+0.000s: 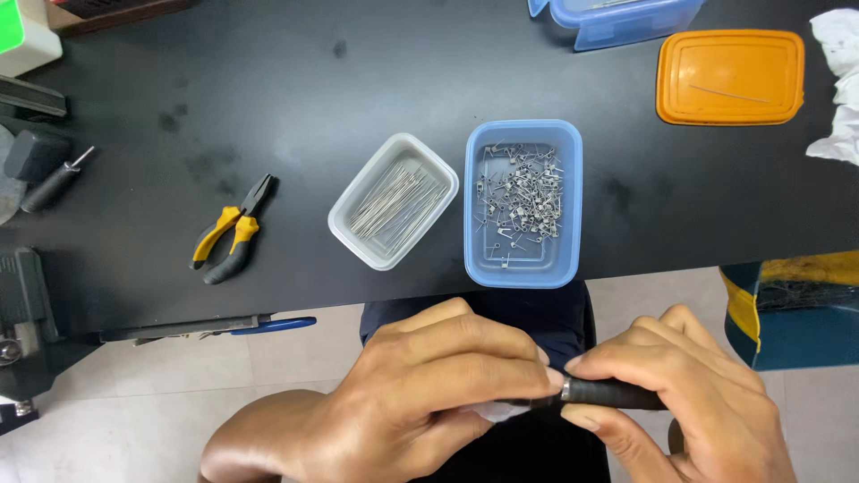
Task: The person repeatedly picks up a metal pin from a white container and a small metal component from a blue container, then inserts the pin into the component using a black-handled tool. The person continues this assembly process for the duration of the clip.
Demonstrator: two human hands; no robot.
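Both my hands are held together below the table's front edge, over my lap. My right hand (689,394) grips a black cylindrical tool handle (617,394) with a small metal collar at its left end. My left hand (438,385) pinches at that tip, with something white (497,411) showing under its fingers; what sits at the tip is hidden. On the black table (268,72) just above my hands stand a blue tray (523,268) of several small bent wire pieces and a clear tray (394,201) of several straight thin wires.
Yellow-handled pliers (231,233) lie left of the trays. A black-handled tool (49,183) and dark equipment (27,304) sit at the far left. An orange lid (729,76) and a blue container (617,20) are at the back right, white cloth (837,89) beside them.
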